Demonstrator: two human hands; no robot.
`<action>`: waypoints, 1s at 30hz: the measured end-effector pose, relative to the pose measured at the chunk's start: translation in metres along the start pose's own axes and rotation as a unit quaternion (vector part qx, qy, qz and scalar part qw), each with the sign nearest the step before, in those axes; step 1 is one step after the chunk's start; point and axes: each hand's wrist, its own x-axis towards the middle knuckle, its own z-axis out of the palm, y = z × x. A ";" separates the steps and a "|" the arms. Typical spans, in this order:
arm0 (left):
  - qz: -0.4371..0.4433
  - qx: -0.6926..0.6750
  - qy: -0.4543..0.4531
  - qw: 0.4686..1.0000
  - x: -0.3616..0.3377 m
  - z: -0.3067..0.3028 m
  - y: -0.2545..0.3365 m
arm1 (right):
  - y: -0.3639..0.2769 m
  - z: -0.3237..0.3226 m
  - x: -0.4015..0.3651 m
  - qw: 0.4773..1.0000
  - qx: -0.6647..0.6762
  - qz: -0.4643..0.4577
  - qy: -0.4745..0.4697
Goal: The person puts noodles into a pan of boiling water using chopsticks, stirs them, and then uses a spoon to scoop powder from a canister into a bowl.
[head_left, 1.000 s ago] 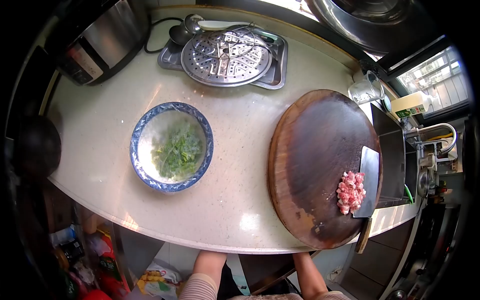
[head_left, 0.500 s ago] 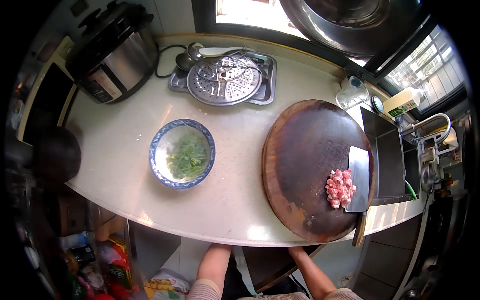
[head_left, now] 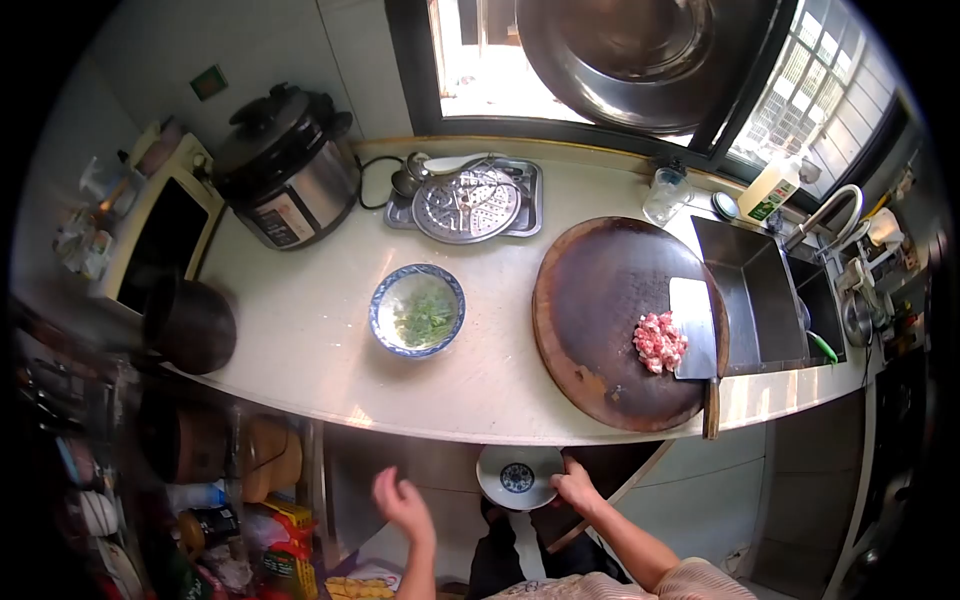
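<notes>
A small white bowl with a blue pattern (head_left: pixel 517 477) is in my right hand (head_left: pixel 577 482), its rim pinched just below the counter's front edge. To the left of it, my left hand (head_left: pixel 402 502) is raised with its fingers apart and nothing in it. On the counter stands a blue-rimmed bowl (head_left: pixel 417 311) with chopped greens in liquid. Diced raw meat (head_left: pixel 659 343) lies on the round wooden board (head_left: pixel 601 290), touching the blade of a cleaver (head_left: pixel 693 328) whose handle extends over the board's front edge.
Metal trays with a perforated plate (head_left: pixel 467 205) and ladles sit at the back. A pressure cooker (head_left: pixel 318 185) and a dark pot (head_left: pixel 190 326) are on the left. The sink (head_left: pixel 748 290) is to the right. Below the counter, cabinet doors stand open.
Both hands have come into view from under the counter's edge. The right one now holds a small bowl. The camera view has shifted, showing more of the wall and floor.
</notes>
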 end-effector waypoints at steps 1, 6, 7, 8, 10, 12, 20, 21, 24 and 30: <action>0.075 0.053 0.075 0.993 0.006 -0.030 -0.002 | 0.000 0.006 -0.006 1.000 0.010 0.000 -0.009; -0.147 0.228 0.024 0.962 0.026 -0.109 -0.087 | -0.017 0.016 -0.066 0.998 0.033 -0.037 -0.040; -0.144 0.241 0.008 0.960 0.030 -0.111 -0.087 | -0.019 0.017 -0.075 0.997 0.037 -0.051 -0.041; -0.141 0.255 -0.008 0.956 0.032 -0.113 -0.086 | -0.021 0.017 -0.083 0.996 0.041 -0.064 -0.041; -0.160 0.230 -0.026 0.959 0.030 -0.123 -0.067 | -0.024 0.016 -0.096 0.993 0.066 -0.090 -0.043; -0.171 0.176 -0.088 0.965 0.016 -0.112 -0.066 | -0.032 0.013 -0.110 0.990 0.089 -0.096 -0.051; -0.221 -0.282 -0.298 0.885 -0.010 -0.037 -0.037 | -0.053 0.006 -0.132 0.972 0.146 -0.185 -0.011; -0.222 -0.287 -0.279 0.889 -0.010 -0.031 -0.024 | -0.056 0.005 -0.130 0.969 0.144 -0.198 0.000; -0.183 -0.305 -0.230 0.906 0.003 -0.031 0.022 | -0.072 0.004 -0.113 0.974 0.103 -0.201 0.033; -0.083 -0.300 -0.152 0.938 0.066 -0.039 0.108 | -0.098 0.004 -0.065 0.977 0.076 -0.194 0.040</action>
